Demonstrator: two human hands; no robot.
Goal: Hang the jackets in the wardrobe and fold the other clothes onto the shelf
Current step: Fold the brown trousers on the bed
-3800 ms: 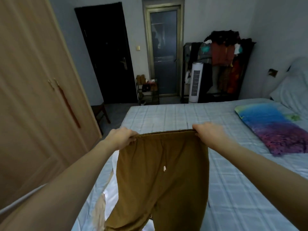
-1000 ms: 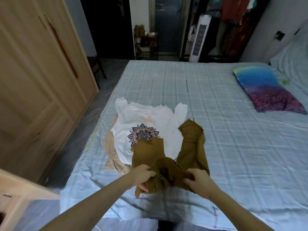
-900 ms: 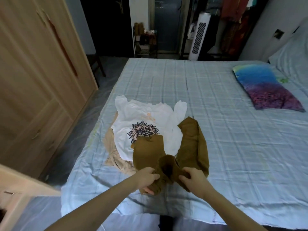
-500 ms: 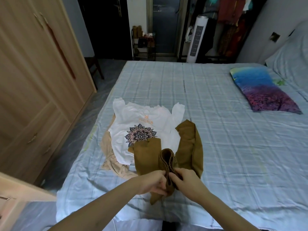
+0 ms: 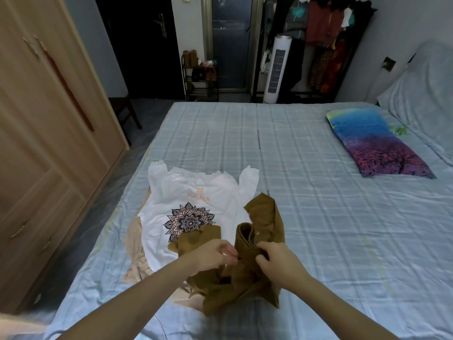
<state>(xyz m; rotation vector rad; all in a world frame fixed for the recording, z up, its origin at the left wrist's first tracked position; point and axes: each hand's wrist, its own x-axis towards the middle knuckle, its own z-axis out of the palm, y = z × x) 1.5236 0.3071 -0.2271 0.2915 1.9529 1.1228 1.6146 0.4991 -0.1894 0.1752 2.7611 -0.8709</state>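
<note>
Brown trousers (image 5: 266, 218) lie bunched on the near part of the bed (image 5: 306, 192). My left hand (image 5: 210, 253) and my right hand (image 5: 279, 263) both pinch the gathered waistband, which stands up in a fold between them. The two legs reach away from me, one onto a white T-shirt (image 5: 191, 192) with a dark mandala print. That shirt lies flat on the bed, on top of a beige garment (image 5: 133, 241) of which only the edges show.
A tall wooden wardrobe (image 5: 44, 123) with closed doors stands along the left. A blue and purple pillow (image 5: 375, 141) lies at the right of the bed. Behind the bed stand a white tower fan (image 5: 275, 69), a clothes rack (image 5: 326, 33) and a small shoe rack (image 5: 201, 77).
I lowered the trousers from held up in the air onto the bed. Over the last second my hands came together, gathering the waistband into a fold.
</note>
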